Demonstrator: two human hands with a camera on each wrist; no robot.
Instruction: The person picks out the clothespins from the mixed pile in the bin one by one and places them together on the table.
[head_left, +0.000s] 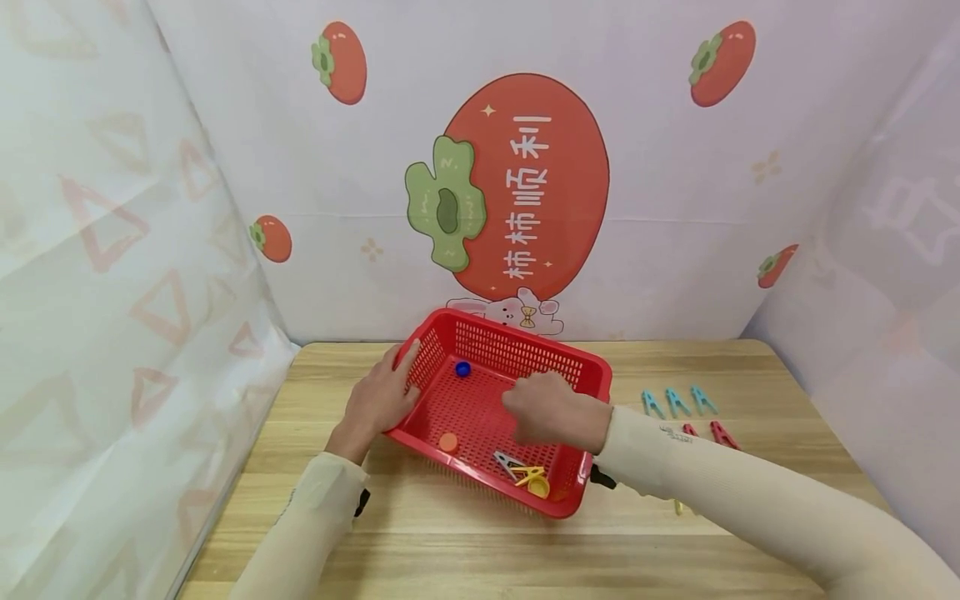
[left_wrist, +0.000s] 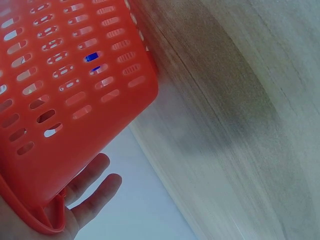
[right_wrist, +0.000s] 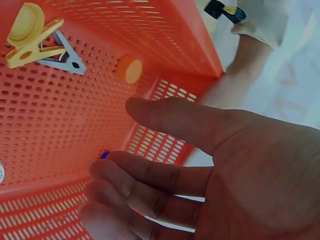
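A red perforated plastic basket [head_left: 480, 404] sits at an angle on the table. My left hand [head_left: 378, 400] grips its left rim, two fingers [left_wrist: 95, 197] showing beneath the rim in the left wrist view. Over the basket's interior hangs my right hand [head_left: 551, 408], fingers loosely bent, thumb apart, nothing between them. Inside lie a blue cap [head_left: 462, 368], an orange cap [head_left: 447, 442], a grey clothespin [head_left: 507, 463], a yellow clothespin [head_left: 529, 475] and a yellow cap [head_left: 538, 487]. A small white thing [right_wrist: 1, 172] peeks in at the right wrist view's left edge.
Three light blue clothespins [head_left: 677, 402] stand in a row on the table's right side. Red clothespins [head_left: 722, 433] lie nearer, partly behind my right sleeve, which also covers most of something yellow [head_left: 678, 507]. A printed backdrop rises behind the table.
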